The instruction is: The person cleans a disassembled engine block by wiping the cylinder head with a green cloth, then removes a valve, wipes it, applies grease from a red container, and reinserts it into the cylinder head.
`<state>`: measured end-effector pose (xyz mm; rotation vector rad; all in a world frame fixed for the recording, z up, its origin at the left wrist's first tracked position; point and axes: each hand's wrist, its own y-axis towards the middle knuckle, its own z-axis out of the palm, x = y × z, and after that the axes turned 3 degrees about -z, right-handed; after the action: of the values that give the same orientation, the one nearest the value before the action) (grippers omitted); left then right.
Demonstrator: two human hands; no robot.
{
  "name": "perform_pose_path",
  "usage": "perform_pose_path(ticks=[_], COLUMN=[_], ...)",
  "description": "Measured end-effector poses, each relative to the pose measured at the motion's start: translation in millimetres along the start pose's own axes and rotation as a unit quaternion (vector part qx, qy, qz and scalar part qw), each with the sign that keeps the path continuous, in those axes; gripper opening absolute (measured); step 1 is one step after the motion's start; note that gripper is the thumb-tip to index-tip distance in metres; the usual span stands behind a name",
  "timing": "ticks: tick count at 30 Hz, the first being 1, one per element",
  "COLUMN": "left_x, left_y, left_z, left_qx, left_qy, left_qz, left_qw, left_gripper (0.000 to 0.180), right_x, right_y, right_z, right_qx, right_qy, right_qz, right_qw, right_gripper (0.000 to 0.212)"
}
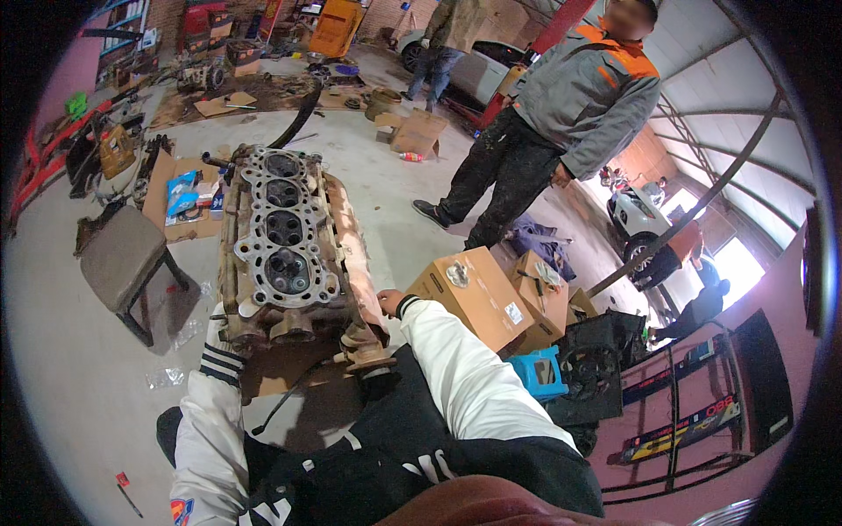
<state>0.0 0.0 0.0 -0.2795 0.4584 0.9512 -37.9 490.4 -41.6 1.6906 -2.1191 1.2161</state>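
A cylinder head [285, 223] is before me, its grey machined face up, with several round combustion chambers and valves in a row. A rusty heat shield [353, 254] runs down its right side, and a pipe with a round flange [373, 361] juts out at the near right corner. My left hand [217, 323] is against the near left side of the cylinder head; its fingers are mostly hidden. At the shield's right edge, my right hand [388, 302] has its fingers curled in against the part. What bears the cylinder head from below is hard to make out.
Left of it stand a padded stool [123, 259] and cardboard with a blue packet [181, 195]. To the right are a cardboard box [474, 298], a blue plastic case [538, 373] and a radiator fan [589, 364]. A person in grey workwear [579, 105] stands beyond the boxes.
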Motion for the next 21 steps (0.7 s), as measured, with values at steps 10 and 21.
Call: perform_pose_path(ticks=[10,21], left_x=[-9,-46], left_y=[-2,-32], left_z=[-29,-153], left_qx=[0.065,-0.139], left_qy=[-0.137,0.189], left_qz=[-0.068,0.134], left_qw=[0.986,0.963], left_gripper=[0.059,0.058], right_x=[10,134], right_y=[51,43], right_z=[-53,-105], right_qx=[-0.122,-0.169], right_qy=[-0.267,-0.139], right_qz=[-0.107,-0.223], right_qw=[0.950,0.950], right_gripper=[0.040,0.040])
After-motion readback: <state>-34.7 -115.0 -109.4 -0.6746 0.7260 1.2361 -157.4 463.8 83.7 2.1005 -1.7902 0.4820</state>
